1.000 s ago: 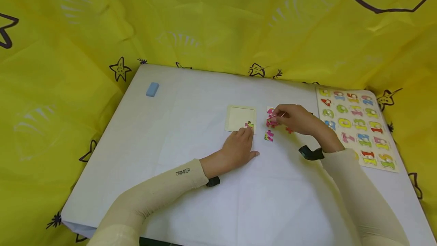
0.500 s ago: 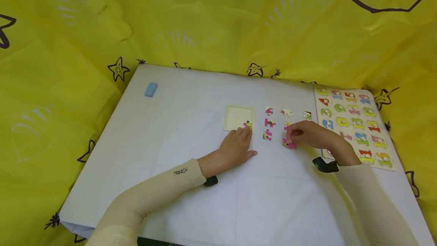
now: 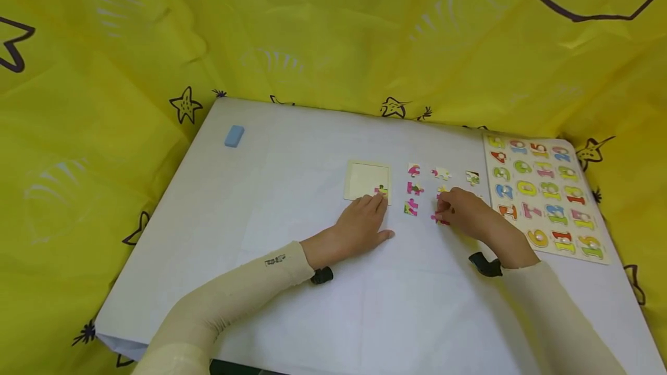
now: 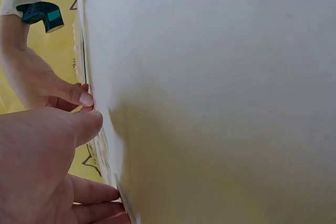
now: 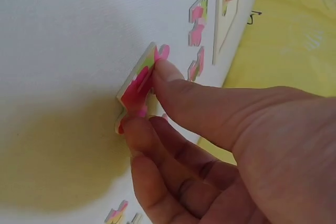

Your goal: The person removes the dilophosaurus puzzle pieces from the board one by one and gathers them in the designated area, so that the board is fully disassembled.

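My left hand [image 3: 362, 227] rests with its fingertips on the near right corner of a small wooden puzzle tray [image 3: 365, 178]. A pink and green puzzle piece [image 3: 381, 190] lies in that corner beside the fingertips. The left wrist view shows the left hand [image 4: 58, 166] with its fingers stretched out at the tray's edge. My right hand [image 3: 464, 213] pinches a pink and green jigsaw piece [image 5: 137, 85] between thumb and fingers, low over the table; whether it touches the cloth I cannot tell. The hand partly covers another piece behind it.
Several loose puzzle pieces [image 3: 414, 188] lie between the tray and my right hand. Farther right lies a number board [image 3: 544, 190]. A blue block [image 3: 234, 136] sits at the far left of the white table. Yellow cloth [image 3: 333, 45] hangs behind.
My right hand has moved from above the pieces next to the tray to the right and nearer, carrying a pink piece, then shifted slightly. The left hand stays on the tray.
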### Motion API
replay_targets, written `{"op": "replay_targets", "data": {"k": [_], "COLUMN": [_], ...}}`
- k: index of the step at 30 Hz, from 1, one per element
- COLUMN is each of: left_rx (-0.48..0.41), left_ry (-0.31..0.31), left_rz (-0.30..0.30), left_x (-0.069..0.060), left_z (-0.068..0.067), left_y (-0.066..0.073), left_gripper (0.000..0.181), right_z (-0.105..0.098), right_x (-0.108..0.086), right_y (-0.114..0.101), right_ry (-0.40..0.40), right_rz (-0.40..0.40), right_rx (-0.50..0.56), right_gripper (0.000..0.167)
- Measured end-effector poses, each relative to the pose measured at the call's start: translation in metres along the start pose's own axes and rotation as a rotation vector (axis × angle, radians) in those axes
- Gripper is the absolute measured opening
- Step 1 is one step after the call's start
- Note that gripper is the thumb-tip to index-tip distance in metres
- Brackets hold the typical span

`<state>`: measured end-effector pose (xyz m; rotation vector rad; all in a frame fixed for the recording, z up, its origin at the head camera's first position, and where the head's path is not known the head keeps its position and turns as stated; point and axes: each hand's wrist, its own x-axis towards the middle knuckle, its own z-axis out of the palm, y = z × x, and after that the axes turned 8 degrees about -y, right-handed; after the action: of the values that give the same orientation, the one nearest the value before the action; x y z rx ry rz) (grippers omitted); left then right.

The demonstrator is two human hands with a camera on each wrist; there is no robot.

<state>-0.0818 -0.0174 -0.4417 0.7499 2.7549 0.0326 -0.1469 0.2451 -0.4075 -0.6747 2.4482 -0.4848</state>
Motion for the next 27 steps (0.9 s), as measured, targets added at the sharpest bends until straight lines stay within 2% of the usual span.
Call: {"op": "replay_targets", "data": {"k": [6,13,16,21,27], "left_rx": [-0.088,-0.084,-0.068,-0.023,-0.032], "left_ry": [-0.039,-0.028,-0.014,0.028,0.023], "left_rz": [-0.007,0.012,0.026,0.048,0.064], "left_x": [0.0,-0.002,-0.001,0.001,0.001], "left_z": [-0.002,-0.003,0.0,0.003,0.003], "left_y": [-0.004,-0.007,-0.01,-0.014,-0.015], "left_gripper": [0.078,0.075,0.073,0.069,0.071], "right_z": [0.001,-0.001,-0.002,0.0,0.014], "right_x": [0.001,0.001,0.005,0.027,0.061], "right_y": [0.001,-0.001,-0.011,-0.039,-0.062], "right_ry": [-0.01,-0.013,0.025,0.112,0.121], "right_rz": [0.019,0.015,0.01,-0.048,-0.124], "right_rx": [0.007,-0.011,-0.033,-0.043,-0.075], "right_gripper": [0.012,0.012,0.012,0.017,0.022]}}
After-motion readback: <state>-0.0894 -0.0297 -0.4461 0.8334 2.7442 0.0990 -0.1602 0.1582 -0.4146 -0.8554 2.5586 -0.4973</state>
